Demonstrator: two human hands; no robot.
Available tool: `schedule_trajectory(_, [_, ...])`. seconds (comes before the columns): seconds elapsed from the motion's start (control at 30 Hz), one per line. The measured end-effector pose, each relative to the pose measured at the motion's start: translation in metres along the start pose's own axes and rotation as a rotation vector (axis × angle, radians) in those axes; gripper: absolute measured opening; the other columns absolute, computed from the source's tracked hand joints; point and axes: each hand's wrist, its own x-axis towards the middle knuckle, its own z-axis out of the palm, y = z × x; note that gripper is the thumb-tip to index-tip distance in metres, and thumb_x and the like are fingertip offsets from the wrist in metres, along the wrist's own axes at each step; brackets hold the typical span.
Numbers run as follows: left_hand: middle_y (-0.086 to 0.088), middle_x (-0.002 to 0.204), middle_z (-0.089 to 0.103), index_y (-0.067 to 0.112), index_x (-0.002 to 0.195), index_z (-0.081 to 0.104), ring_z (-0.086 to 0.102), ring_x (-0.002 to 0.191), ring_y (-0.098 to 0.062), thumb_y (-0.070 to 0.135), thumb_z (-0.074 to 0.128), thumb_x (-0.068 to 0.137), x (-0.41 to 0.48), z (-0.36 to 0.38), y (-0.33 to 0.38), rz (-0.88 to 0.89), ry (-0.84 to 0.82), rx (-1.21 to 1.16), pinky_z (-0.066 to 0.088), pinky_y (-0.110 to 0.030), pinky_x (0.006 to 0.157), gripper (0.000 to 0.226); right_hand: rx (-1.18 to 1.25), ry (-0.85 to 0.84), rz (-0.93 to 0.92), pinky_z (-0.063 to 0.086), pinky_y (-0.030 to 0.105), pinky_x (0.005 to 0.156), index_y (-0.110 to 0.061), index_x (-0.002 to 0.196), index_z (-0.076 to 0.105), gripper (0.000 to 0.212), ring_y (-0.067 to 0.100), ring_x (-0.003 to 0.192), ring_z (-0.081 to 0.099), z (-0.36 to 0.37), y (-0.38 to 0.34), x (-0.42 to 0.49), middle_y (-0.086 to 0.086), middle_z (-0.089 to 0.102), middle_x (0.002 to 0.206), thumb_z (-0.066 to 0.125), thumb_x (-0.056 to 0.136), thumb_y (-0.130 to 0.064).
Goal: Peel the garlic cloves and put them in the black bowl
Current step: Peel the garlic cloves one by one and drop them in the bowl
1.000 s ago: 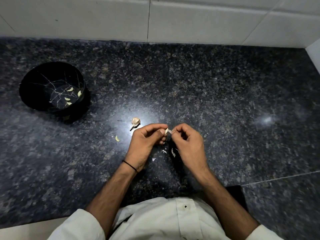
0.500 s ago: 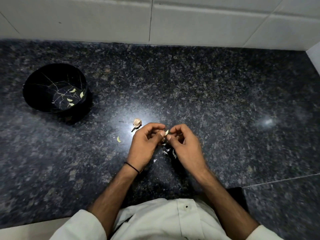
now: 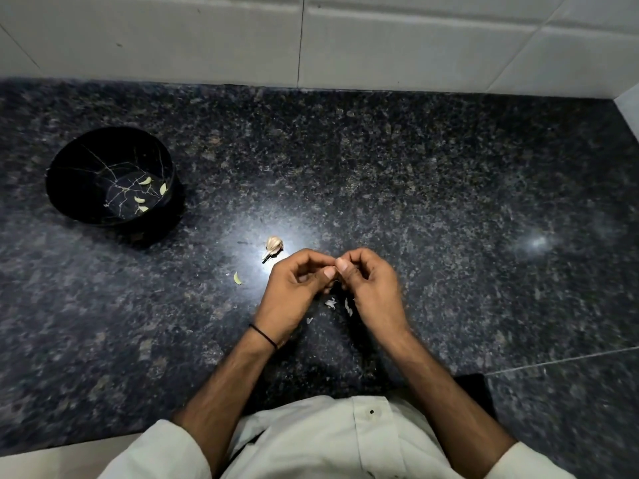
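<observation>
**A:** Where is the clove against your fingers?

**B:** Your left hand (image 3: 294, 292) and right hand (image 3: 373, 288) meet just right of the garlic head (image 3: 274, 244) and a little nearer to you. All the fingers are curled in, and the 2 thumbs (image 3: 329, 272) are pressed tip to tip. The clove does not show. It sits somewhere inside that pinch, covered by your thumbs, so you cannot tell how much skin is left on it.

**A:** And the rest?

**B:** The black bowl (image 3: 83, 157) stands well apart from the garlic head, to its left and farther from you, with 4 peeled cloves (image 3: 139, 199) in it. 1 loose clove (image 3: 237, 278) lies near the garlic head, to its left and nearer to you. Pale skin scraps (image 3: 331, 302) lie on the countertop (image 3: 449, 202), right of the garlic head and nearer to you, under the gap between your hands.

**A:** What differs from 0.5 s ago?

**B:** Then a pale tip of the clove showed between your thumbs. Now they have closed over it. 1 s ago your hands were slightly apart with the clove bridging them. The garlic head, the loose clove and the 4 in the bowl lie as before.
</observation>
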Motion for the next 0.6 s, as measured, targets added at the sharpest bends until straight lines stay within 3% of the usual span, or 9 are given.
schedule_trajectory(0.17, [-0.002, 0.078, 0.072, 0.000, 0.094, 0.070, 0.062, 0.068, -0.008, 0.002, 0.067, 0.091, 0.001, 0.001, -0.004, -0.015, 0.047, 0.073, 0.051, -0.020, 0.066, 0.005, 0.035, 0.032, 0.060, 0.053, 0.045, 0.073, -0.014, 0.090, 0.066, 0.018, 0.016, 0.073, 0.062, 0.008, 0.003, -0.004, 0.007, 0.070, 0.080, 0.062, 0.099, -0.028])
schedule_trajectory(0.37, [0.013, 0.064, 0.065, 0.017, 0.083, 0.068, 0.056, 0.062, -0.005, 0.014, 0.063, 0.096, 0.005, -0.005, -0.016, -0.072, 0.036, 0.286, 0.045, -0.028, 0.068, 0.015, 0.052, 0.070, 0.036, 0.049, 0.022, 0.068, -0.014, 0.092, 0.065, 0.008, 0.004, 0.072, 0.059, 0.013, 0.003, -0.007, -0.007, 0.067, 0.079, 0.062, 0.099, -0.016])
schedule_trajectory(0.6, [0.008, 0.066, 0.060, 0.008, 0.084, 0.062, 0.050, 0.060, -0.004, 0.007, 0.053, 0.100, 0.005, -0.003, -0.009, -0.104, 0.023, 0.235, 0.041, -0.022, 0.062, 0.019, -0.002, 0.046, 0.010, 0.055, 0.030, 0.079, -0.015, 0.099, 0.065, 0.013, 0.011, 0.083, 0.066, 0.010, 0.006, -0.007, -0.002, 0.070, 0.090, 0.059, 0.097, -0.004])
